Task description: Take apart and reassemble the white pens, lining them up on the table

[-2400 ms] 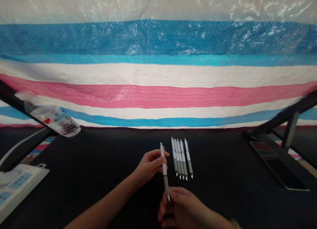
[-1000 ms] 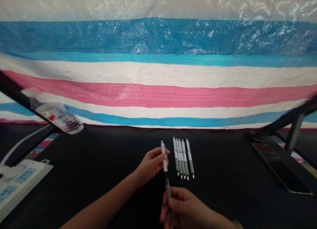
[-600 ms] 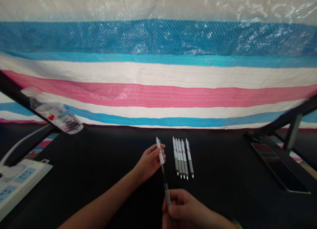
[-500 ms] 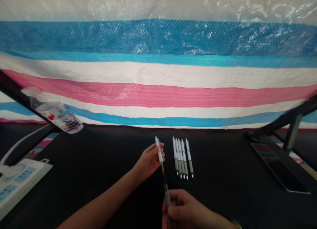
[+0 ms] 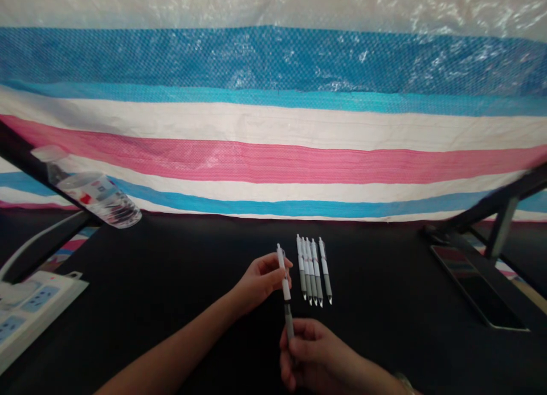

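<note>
Power strip (image 5: 29,309) sits cut off at the left edge, white with blue socket panels, and a white cable (image 5: 38,238) runs up from it behind a black frame bar (image 5: 21,150). A clear water bottle (image 5: 96,192) lies tilted along that bar, so a knock to the frame could send it down onto the black cloth tabletop (image 5: 171,281). The left hand (image 5: 260,281) curls its fingers around the white barrel of a pen (image 5: 285,284), with the pen's top end standing clear above them. The right hand (image 5: 310,349) pinches the pen's grey grip between thumb and fingers, and those fingers hide its tip (so I can't tell which way the point sits or how near the skin it is). If either hold slackens, the pen could drop and roll, and anything small that fell would be hard to spot on black cloth. Just right of the left fingers lies a tight row of pens (image 5: 314,269), overlapping too closely for a sure count, so a sideways slip could scatter them. Further right, a dark phone (image 5: 476,286) reflects the striped tarpaulin (image 5: 273,161) hanging behind, and a wristband (image 5: 404,379) is cut off at the bottom edge
</note>
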A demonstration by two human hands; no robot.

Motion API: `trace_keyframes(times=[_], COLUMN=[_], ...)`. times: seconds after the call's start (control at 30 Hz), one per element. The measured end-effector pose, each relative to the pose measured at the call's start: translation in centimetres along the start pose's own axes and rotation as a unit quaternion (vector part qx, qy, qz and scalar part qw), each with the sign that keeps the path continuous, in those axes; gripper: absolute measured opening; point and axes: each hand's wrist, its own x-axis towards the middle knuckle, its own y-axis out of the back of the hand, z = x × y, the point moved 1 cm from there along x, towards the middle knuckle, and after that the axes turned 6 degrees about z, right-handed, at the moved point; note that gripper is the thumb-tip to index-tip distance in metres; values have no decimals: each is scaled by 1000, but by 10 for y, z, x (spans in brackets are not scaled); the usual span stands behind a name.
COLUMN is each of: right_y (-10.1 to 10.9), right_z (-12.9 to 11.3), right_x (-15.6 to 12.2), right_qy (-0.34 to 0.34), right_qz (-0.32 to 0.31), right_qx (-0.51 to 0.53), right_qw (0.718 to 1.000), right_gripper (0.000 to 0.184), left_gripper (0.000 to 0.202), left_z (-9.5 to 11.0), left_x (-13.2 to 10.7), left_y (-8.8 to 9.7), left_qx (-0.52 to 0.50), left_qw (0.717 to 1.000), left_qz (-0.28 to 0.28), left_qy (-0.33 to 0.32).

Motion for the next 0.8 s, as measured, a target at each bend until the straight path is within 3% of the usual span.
trace_keyframes(times=[0.1,0.37,0.6,0.67,0.8], right_y=[2,2,-3,-2,3], right_z=[0,3,1,0,3], right_x=[1,3,3,3,4], right_qy=[6,14,20,19,22], right_qz=[11,20,17,20,2], right_qx=[7,24,37,36,16], right_qw=[1000,999,999,999,1000], right_gripper=[35,34,39,44,36], left_gripper=[33,32,28,27,23], left_z=[2,7,4,3,4], left_x=[-4,-7,-3,-2,-2], left_y=[-3,-5,0,0,-2], left_qx=[52,74,29,17,-5], left_qw=[998,997,997,998,1000], left_qz=[-19,-32,-57,-48,-21], left_qy=[6,15,36,30,13])
